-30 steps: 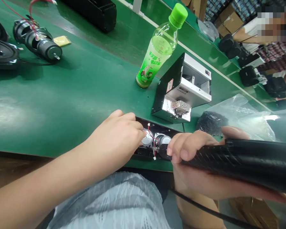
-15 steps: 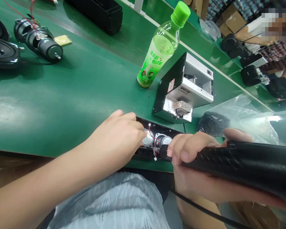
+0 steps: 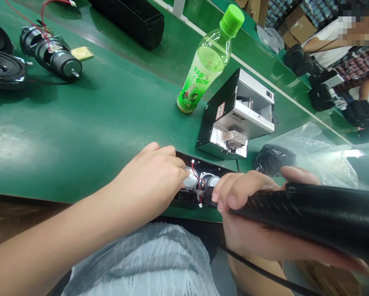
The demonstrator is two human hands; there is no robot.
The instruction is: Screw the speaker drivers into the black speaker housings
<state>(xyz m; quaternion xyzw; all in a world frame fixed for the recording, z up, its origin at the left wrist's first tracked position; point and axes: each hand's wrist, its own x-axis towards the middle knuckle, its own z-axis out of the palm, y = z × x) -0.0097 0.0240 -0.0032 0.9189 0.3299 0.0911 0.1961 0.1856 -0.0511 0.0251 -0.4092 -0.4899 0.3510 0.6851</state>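
Here, the left hand point(image 3: 150, 176) curls its fingertips onto a round speaker driver point(image 3: 191, 179) in a black speaker housing point(image 3: 203, 165) at the green worktop's point(image 3: 88, 131) near edge, while the right hand point(image 3: 246, 205) wraps closed around a black electric screwdriver point(image 3: 320, 218).

The left arm point(image 3: 64, 222) reaches in from the lower left of the frame and ends in the left hand point(image 3: 150, 176), arched palm-down near the centre with fingers bent forward. Just beside it, the right hand point(image 3: 246, 205) curls closed, the right forearm point(image 3: 258, 279) dropping to the bottom edge.
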